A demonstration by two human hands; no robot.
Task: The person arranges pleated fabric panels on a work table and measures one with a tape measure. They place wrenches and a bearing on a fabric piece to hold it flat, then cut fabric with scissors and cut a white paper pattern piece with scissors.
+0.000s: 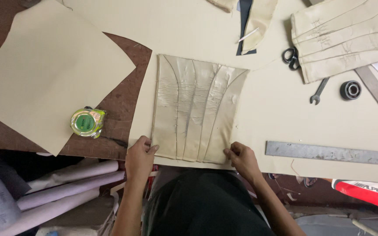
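A beige stitched panel (195, 109) with curved seams lies flat on a large beige sheet (281, 113) in the middle of the table. My left hand (139, 158) pinches the near left corner of the panel and the sheet's edge under it. My right hand (241, 158) pinches the near right corner of the same panel. Both hands sit at the table's near edge, on either side of my body.
A green and yellow tape measure (87, 123) sits left on the brown table. A steel ruler (331, 153) lies right. Black scissors (291, 57), a wrench (319, 91), a round bearing (351, 90) and another stitched panel (344, 37) lie far right. Fabric rolls (62, 188) sit below left.
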